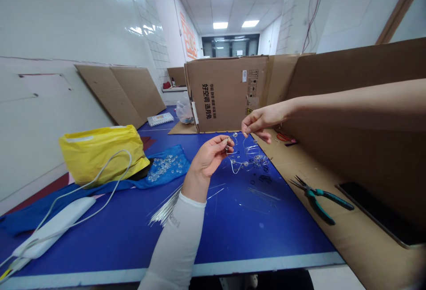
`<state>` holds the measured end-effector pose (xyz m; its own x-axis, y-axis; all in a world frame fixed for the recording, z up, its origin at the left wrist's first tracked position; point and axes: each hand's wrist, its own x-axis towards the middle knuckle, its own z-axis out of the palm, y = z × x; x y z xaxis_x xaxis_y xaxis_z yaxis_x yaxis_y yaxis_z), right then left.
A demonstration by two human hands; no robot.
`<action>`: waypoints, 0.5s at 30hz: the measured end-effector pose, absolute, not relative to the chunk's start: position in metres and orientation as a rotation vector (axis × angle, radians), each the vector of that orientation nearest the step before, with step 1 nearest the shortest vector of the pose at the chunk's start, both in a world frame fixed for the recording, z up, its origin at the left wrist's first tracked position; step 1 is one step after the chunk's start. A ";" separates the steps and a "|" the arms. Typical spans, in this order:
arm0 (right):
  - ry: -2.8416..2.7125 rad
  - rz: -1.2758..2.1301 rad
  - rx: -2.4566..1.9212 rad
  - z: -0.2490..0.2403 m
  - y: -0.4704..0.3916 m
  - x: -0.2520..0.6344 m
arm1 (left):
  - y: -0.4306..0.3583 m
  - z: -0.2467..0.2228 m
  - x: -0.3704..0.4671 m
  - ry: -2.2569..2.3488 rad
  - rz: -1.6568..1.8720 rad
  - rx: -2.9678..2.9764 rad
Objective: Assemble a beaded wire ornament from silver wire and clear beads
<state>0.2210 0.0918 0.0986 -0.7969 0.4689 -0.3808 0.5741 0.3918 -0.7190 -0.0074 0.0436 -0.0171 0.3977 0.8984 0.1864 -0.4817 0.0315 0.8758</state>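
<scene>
My left hand, below a white sleeve, pinches a thin silvery wire strung with clear beads. My right hand, bare-armed and reaching in from the right, pinches the upper part of the same wire between thumb and forefinger. The wire bends into an open loop between the two hands, above the blue table. Behind and below it lie small dark rings and more beads and wire pieces. A bundle of straight silvery wires lies beside my left forearm.
Clear beads rest on blue cloth beside a yellow bag. A white power strip and cable lie at the left. Green-handled pliers and a phone are on cardboard at the right. A cardboard box stands behind.
</scene>
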 end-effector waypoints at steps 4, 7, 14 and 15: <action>2.501 -1.367 1.046 0.099 0.091 0.218 | 0.043 -0.016 -0.009 0.487 1.136 1.073; 2.565 -1.304 1.137 0.099 0.096 0.219 | 0.043 -0.016 -0.009 0.474 1.146 1.066; 2.837 -0.976 1.059 0.104 0.099 0.204 | 0.044 -0.016 -0.010 0.464 1.145 1.056; 2.853 -0.932 1.026 0.104 0.098 0.199 | 0.044 -0.016 -0.010 0.462 1.145 1.049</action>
